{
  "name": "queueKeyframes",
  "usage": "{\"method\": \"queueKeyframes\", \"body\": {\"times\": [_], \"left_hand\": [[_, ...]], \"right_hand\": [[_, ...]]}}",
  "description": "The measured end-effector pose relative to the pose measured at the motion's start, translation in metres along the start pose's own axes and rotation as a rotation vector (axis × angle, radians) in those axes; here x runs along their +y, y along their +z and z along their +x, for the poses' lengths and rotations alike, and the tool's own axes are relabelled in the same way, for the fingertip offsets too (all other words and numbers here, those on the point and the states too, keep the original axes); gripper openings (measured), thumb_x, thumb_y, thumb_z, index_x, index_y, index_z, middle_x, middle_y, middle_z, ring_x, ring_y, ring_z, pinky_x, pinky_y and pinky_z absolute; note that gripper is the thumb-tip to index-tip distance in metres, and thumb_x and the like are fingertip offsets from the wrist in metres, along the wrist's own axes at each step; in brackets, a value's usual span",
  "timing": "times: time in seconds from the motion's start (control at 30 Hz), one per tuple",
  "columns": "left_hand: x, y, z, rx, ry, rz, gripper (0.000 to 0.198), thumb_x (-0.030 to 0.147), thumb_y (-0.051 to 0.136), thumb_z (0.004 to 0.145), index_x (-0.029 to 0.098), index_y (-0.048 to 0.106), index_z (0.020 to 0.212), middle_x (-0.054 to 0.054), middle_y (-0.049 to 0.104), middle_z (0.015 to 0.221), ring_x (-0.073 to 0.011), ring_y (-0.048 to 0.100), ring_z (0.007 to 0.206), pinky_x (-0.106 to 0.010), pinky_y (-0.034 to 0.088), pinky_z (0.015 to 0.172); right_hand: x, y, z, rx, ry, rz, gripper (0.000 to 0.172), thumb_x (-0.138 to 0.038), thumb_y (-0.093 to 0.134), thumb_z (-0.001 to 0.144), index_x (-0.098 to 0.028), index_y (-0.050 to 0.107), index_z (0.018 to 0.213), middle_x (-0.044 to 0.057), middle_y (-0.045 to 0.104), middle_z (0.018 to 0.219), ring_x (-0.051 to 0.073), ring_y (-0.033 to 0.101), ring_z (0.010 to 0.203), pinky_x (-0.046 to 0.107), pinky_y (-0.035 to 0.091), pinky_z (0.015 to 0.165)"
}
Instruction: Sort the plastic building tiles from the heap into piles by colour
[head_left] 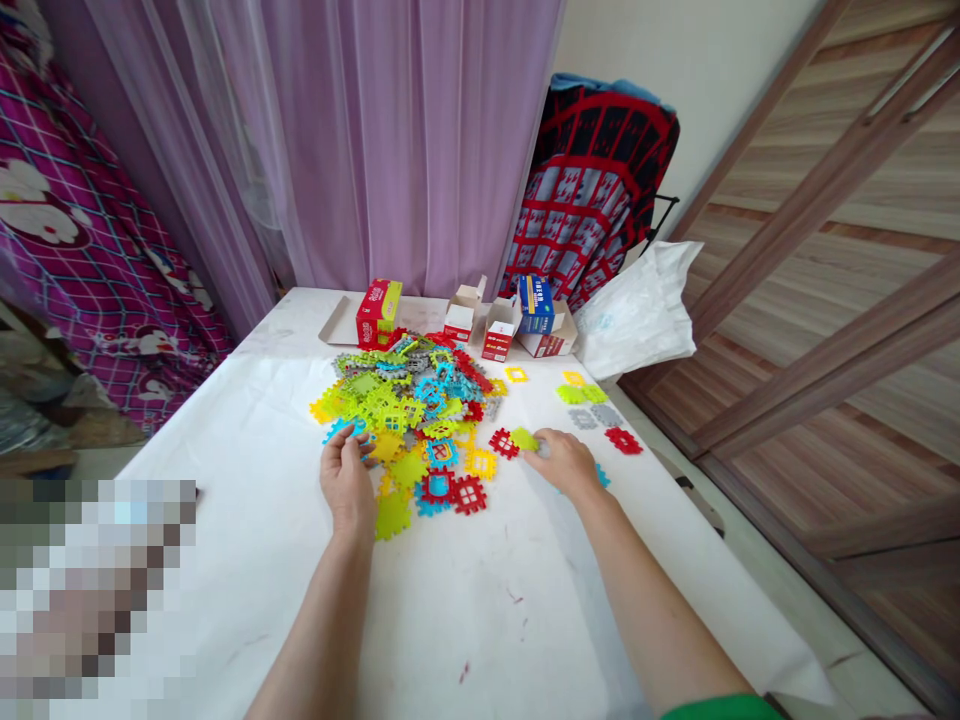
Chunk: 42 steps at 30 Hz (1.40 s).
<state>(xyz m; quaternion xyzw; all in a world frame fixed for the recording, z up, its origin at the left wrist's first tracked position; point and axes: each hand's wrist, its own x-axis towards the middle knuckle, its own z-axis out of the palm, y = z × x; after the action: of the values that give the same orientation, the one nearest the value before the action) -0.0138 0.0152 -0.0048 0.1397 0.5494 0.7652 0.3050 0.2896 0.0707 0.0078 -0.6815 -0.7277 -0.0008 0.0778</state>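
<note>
Many plastic tiles (405, 415) heap between the left hand (346, 480), open, and the right hand (562, 464), pinching a lime-green tile (524, 439); a careless brush could scatter them.

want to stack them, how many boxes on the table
5, along the far edge behind the tile pile: red box at left, open pale box, red-and-white box, blue box against a pale box. More could be hidden behind them.
</note>
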Motion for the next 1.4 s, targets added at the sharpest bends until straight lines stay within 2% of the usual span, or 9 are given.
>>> {"method": "queueKeyframes", "body": {"times": [0.1, 0.2, 0.43, 0.6, 0.83, 1.1, 1.4], "left_hand": [[0.000, 0.000, 0.001, 0.000, 0.004, 0.009, 0.033, 0.036, 0.060, 0.067, 0.020, 0.061, 0.096, 0.001, 0.064, 0.081, -0.0091, 0.059, 0.063, -0.019, 0.042, 0.053], [0.000, 0.000, 0.000, 0.005, 0.001, 0.012, 0.032, 0.035, 0.060, 0.067, 0.020, 0.061, 0.095, 0.000, 0.064, 0.080, -0.0094, 0.059, 0.063, -0.020, 0.043, 0.053], [-0.001, -0.002, -0.001, -0.001, -0.007, 0.037, 0.030, 0.034, 0.061, 0.070, 0.020, 0.064, 0.098, 0.001, 0.065, 0.081, -0.0096, 0.060, 0.066, -0.020, 0.045, 0.055], [-0.001, -0.002, 0.000, 0.004, -0.009, 0.053, 0.031, 0.035, 0.062, 0.070, 0.021, 0.064, 0.098, 0.001, 0.064, 0.080, -0.0103, 0.060, 0.067, -0.021, 0.045, 0.056], [-0.002, -0.003, -0.001, -0.007, 0.010, 0.088, 0.030, 0.037, 0.063, 0.072, 0.022, 0.064, 0.098, 0.001, 0.064, 0.081, -0.0111, 0.060, 0.069, -0.022, 0.046, 0.059], [-0.001, -0.002, -0.001, -0.002, -0.008, 0.076, 0.029, 0.035, 0.064, 0.071, 0.021, 0.064, 0.097, 0.002, 0.064, 0.080, -0.0105, 0.059, 0.069, -0.021, 0.046, 0.058], [-0.002, -0.002, -0.002, -0.007, 0.007, 0.083, 0.030, 0.036, 0.063, 0.072, 0.021, 0.064, 0.098, 0.001, 0.064, 0.081, -0.0101, 0.059, 0.067, -0.021, 0.046, 0.056]], "right_hand": [[-0.005, 0.009, 0.002, 0.018, -0.024, 0.034, 0.029, -0.040, 0.064, 0.079, -0.022, 0.066, 0.102, 0.007, 0.071, 0.104, 0.023, 0.063, 0.097, 0.031, 0.044, 0.081], [0.004, 0.010, 0.011, 0.008, 0.029, 0.115, 0.031, -0.042, 0.067, 0.075, -0.024, 0.065, 0.101, 0.005, 0.071, 0.103, 0.021, 0.064, 0.094, 0.031, 0.045, 0.080], [0.063, -0.020, 0.068, 0.109, 0.374, 0.084, 0.047, -0.052, 0.062, 0.080, -0.018, 0.062, 0.112, 0.012, 0.068, 0.115, 0.027, 0.063, 0.105, 0.037, 0.047, 0.086], [0.088, -0.024, 0.106, 0.102, 0.489, 0.025, 0.048, -0.051, 0.066, 0.077, -0.016, 0.065, 0.110, 0.016, 0.069, 0.111, 0.031, 0.065, 0.102, 0.039, 0.049, 0.082], [0.087, -0.012, 0.122, 0.079, 0.476, 0.001, 0.051, -0.055, 0.066, 0.075, -0.018, 0.066, 0.109, 0.015, 0.070, 0.107, 0.031, 0.066, 0.099, 0.039, 0.051, 0.077], [0.079, -0.016, 0.123, -0.035, 0.447, -0.124, 0.064, -0.063, 0.059, 0.076, -0.015, 0.061, 0.119, 0.020, 0.066, 0.116, 0.035, 0.060, 0.112, 0.044, 0.046, 0.088], [0.080, -0.015, 0.131, -0.081, 0.373, -0.204, 0.056, -0.048, 0.062, 0.077, -0.017, 0.060, 0.123, 0.018, 0.067, 0.115, 0.035, 0.059, 0.112, 0.045, 0.044, 0.088]]}}
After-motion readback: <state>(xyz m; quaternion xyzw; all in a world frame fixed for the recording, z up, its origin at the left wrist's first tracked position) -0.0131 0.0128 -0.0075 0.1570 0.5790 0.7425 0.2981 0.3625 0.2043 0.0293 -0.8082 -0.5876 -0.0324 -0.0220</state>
